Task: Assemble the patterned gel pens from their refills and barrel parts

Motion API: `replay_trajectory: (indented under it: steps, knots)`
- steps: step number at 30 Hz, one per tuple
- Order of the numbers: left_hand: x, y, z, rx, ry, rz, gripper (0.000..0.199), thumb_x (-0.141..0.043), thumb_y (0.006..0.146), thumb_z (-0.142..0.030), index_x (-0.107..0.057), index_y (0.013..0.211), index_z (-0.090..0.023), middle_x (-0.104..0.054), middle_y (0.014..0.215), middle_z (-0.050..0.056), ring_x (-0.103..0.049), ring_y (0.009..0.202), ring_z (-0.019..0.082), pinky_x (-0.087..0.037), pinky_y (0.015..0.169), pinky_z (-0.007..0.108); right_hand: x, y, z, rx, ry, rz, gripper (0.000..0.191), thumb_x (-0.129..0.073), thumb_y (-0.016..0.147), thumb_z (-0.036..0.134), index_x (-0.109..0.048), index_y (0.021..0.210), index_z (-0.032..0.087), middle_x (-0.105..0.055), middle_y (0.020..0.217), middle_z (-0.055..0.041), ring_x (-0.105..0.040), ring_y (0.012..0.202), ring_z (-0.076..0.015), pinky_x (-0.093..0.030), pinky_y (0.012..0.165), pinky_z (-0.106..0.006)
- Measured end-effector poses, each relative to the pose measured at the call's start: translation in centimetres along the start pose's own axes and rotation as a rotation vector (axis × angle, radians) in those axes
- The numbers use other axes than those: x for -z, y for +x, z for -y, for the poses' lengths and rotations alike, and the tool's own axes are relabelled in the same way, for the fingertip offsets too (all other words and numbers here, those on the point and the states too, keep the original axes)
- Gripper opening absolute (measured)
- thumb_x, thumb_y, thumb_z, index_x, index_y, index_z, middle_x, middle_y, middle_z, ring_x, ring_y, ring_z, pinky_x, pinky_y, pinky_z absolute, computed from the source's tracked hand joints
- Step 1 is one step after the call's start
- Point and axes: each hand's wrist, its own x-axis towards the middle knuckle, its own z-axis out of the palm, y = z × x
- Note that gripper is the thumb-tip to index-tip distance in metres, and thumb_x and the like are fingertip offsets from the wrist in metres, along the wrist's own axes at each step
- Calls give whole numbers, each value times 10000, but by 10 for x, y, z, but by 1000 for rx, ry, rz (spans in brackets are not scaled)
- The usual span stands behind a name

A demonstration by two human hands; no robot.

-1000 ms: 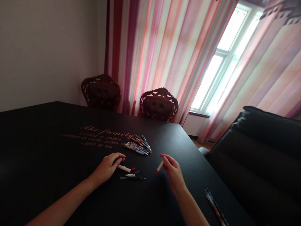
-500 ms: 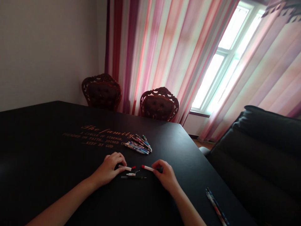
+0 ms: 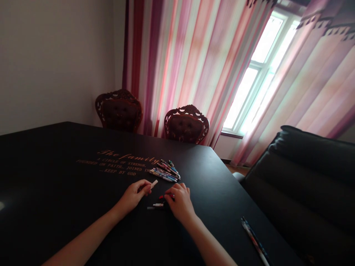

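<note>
Between thumb and fingers, my left hand (image 3: 136,193) pinches a white pen barrel (image 3: 154,183), its free end tilted up to the right. My right hand (image 3: 181,202) is over the small pen parts, its fingers curled down around a red-tipped piece (image 3: 172,196) that they partly cover. A small red piece (image 3: 161,197) lies just left of those fingertips. Below it are a white pen part (image 3: 158,205) and a thin grey tube (image 3: 150,208) on the black table, the tube's right part hidden by my right hand.
Several pens (image 3: 165,172) lie in a pile beyond my hands on the black table (image 3: 69,207). More pens (image 3: 255,241) rest near the right edge. Two carved chairs (image 3: 119,111) stand behind the table, and a dark leather seat (image 3: 307,177) is at the right.
My left hand has raised and tilted the white barrel. My right hand has moved left over the small parts, and the white piece it held is now mostly hidden.
</note>
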Motion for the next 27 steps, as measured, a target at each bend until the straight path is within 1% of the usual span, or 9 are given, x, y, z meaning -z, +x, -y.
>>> replay_trajectory:
  steps: [4, 7, 9, 12, 16, 21, 27]
  knots:
    - [-1, 0, 2, -12, -8, -14, 279, -566, 843, -452, -654, 848, -188, -652, 763, 8, -605, 723, 187, -473, 662, 258, -14, 5, 14, -5, -97, -14, 82, -734, 778, 225, -738, 706, 262, -693, 852, -44, -552, 949, -278, -321, 817, -389]
    - [0, 0, 2, -22, 14, -35, 266, -584, 827, -451, -642, 847, -192, -655, 772, 8, -602, 714, 189, -469, 655, 263, -18, 5, 17, -2, -99, -35, 108, -751, 746, 185, -718, 665, 247, -697, 849, -40, -554, 958, -281, -305, 833, -391]
    - [0, 0, 2, -34, 40, -43, 245, -596, 823, -438, -635, 843, -197, -655, 780, 6, -601, 726, 190, -466, 673, 266, -17, 5, 16, -21, -53, -56, 118, -745, 749, 175, -708, 666, 250, -699, 837, -23, -559, 939, -266, -300, 831, -382]
    - [0, -2, 2, -52, 87, -30, 192, -612, 823, -396, -637, 838, -206, -666, 796, 2, -610, 767, 195, -460, 716, 269, -11, 6, 16, -61, 41, -131, 99, -709, 791, 187, -702, 724, 260, -702, 853, 3, -564, 922, -240, -296, 830, -363]
    - [-2, -5, 3, -59, 150, 0, 135, -623, 821, -347, -647, 833, -215, -686, 803, -8, -622, 771, 194, -445, 731, 268, -3, 7, 19, -55, 132, -212, 65, -665, 838, 215, -686, 795, 257, -706, 878, 16, -565, 935, -221, -289, 848, -348]
    - [-3, -6, 0, -71, 211, 26, 98, -624, 816, -315, -644, 828, -220, -689, 798, -19, -627, 774, 189, -434, 746, 269, -3, 7, 23, -4, 148, -197, 77, -662, 839, 196, -677, 786, 250, -698, 874, 19, -562, 938, -209, -282, 849, -336]
    - [-6, -8, -5, -91, 228, 46, 113, -619, 829, -334, -646, 837, -224, -684, 782, -23, -633, 761, 189, -435, 749, 276, -4, 5, 25, 15, 135, -182, 93, -673, 830, 169, -678, 791, 252, -695, 876, 19, -558, 935, -205, -276, 862, -343]
